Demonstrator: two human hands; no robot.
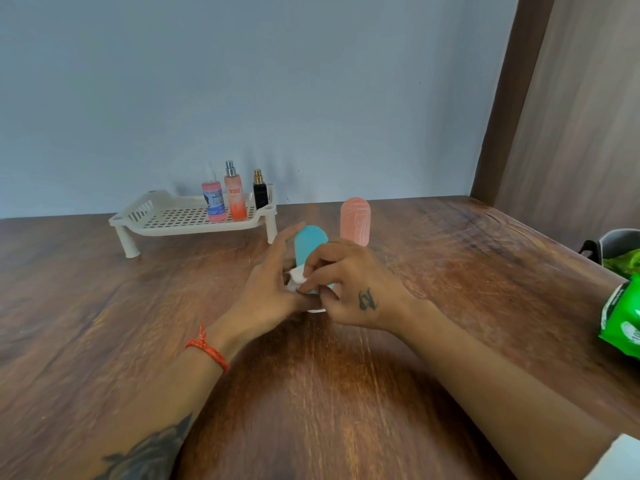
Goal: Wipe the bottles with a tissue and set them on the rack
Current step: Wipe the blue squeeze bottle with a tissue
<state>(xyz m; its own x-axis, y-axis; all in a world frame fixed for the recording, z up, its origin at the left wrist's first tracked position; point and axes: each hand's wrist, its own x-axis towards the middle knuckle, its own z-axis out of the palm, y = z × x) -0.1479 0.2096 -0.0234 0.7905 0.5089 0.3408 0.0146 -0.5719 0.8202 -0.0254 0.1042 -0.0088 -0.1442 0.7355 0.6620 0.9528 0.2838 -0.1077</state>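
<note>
From the head camera, we are judging the wiping step to be in hand: three bottles are already standing on the white plastic rack (162,216) near the worktop's far edge, toward its left, and two capsule-shaped bottles are still off it. We are seeing a pink spray bottle (214,201), an orange mist bottle (235,199) and a small black perfume bottle (260,194) lined up along the rack's right half.

The teal bottle (309,244) is standing upright about mid-worktop, between the two hands. The left hand (268,285) is cupping its left side, fingers spread and the thumb reaching up along the bottle's edge, steadying it. The right hand (349,282) is curling in from the right, its fingertips pinching a crumpled white tissue (297,277) and pressing it against the bottle's lower front. Both forearms are stretching in from the near edge, wrists angled toward each other.

The peach bottle (355,220) is standing just behind the teal one, toward the far edge, untouched and apart from both hands.

We are judging that the next move is calling for finishing the rub over the teal bottle, then lifting it left and back to a free spot on the rack's perforated floor, clear of the three already there. A green packet (620,317) is lying at the worktop's right edge.
</note>
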